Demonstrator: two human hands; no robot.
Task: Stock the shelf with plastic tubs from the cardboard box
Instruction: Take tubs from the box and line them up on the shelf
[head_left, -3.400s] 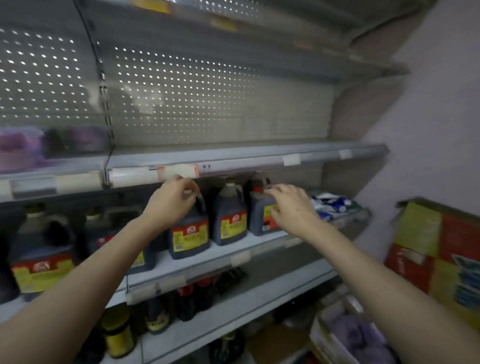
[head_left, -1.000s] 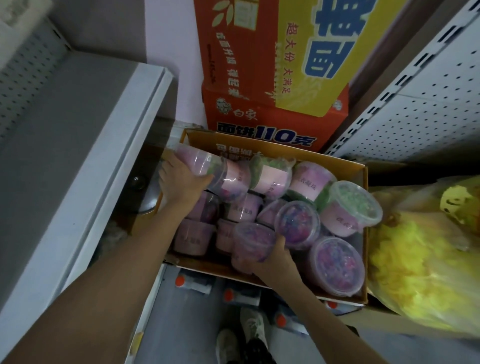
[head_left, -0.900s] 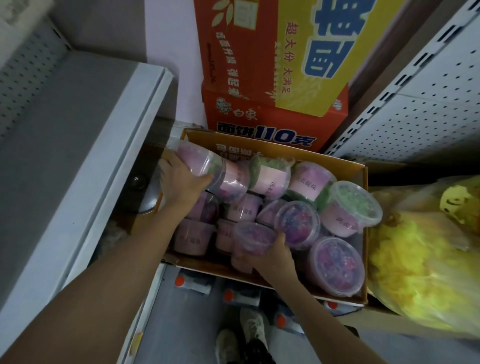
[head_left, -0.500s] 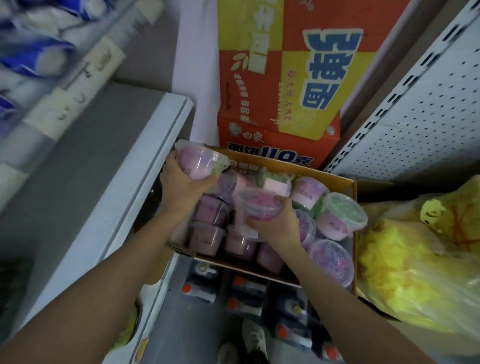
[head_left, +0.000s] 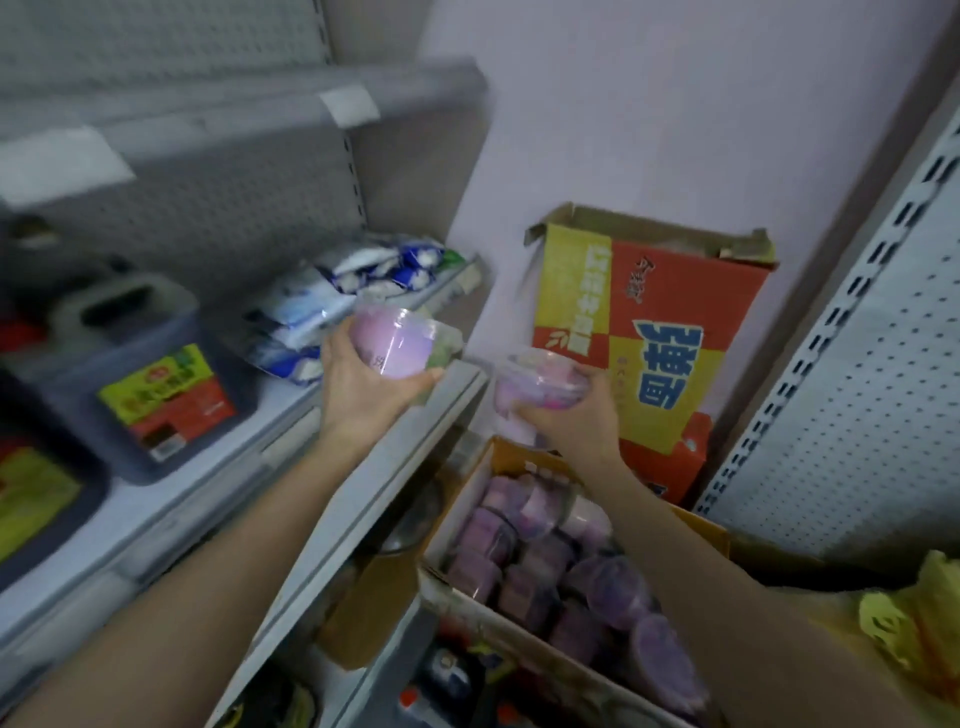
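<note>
The scene was a narrow shop corner, with grey metal shelving (head_left: 405, 457) on the left and a pale lilac wall (head_left: 649, 104) behind. Near the middle, the person's left hand (head_left: 363, 384) cupped a clear plastic tub (head_left: 395, 340) of pink-purple contents from below. Its fingers were curled round the tub, which lay tilted on its side above the shelf's front edge. Just to the right and slightly lower, the right hand (head_left: 576, 421) clasped a second tub (head_left: 540, 387), lid upward, above the open cardboard box (head_left: 467, 592). That box sat low at the right, packed with more purple tubs (head_left: 561, 561) in rows. Behind it a red and yellow carton (head_left: 649, 332) stood against the wall. On the shelving lay blue and white packets (head_left: 358, 280) and a dark jug (head_left: 150, 384) with a yellow and red label. A yellow plastic bag (head_left: 914, 623) sat at the far right, below a white perforated panel (head_left: 857, 389). Much of the view was blurred.
</note>
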